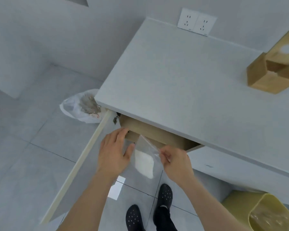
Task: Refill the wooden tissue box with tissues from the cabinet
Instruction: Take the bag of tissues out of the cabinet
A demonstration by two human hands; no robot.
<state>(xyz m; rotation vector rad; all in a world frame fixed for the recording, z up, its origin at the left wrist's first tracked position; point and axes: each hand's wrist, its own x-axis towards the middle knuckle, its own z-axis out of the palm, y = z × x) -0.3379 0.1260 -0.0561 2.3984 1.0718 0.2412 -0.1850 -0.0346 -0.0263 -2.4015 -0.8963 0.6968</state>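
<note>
A grey tiled floor (23, 147) fills the left of the view, and a pale counter (182, 77) runs across the right with a double socket (196, 24) on the wall behind it. Under the counter's near edge the cabinet (157, 134) stands open, its door (77, 164) swung out to the left. At the counter's far right sits the wooden box (265, 74), open side up, with its lid (287, 47), a board with a round hole, leaning tilted on its back rim. A yellow bin (265, 212) stands on the floor at lower right, and a white bag (80, 107) of rubbish lies on the floor beside the counter's left corner. In front of the cabinet both hands hold a tissue pack (144, 162) in clear wrap over the floor. The left hand (113, 152) is spread flat against the pack's left side; the right hand (175, 160) pinches the wrap at the top right edge, seemingly pulling it taut, though the film is hard to make out. Two black shoes (164, 195) show below.
</note>
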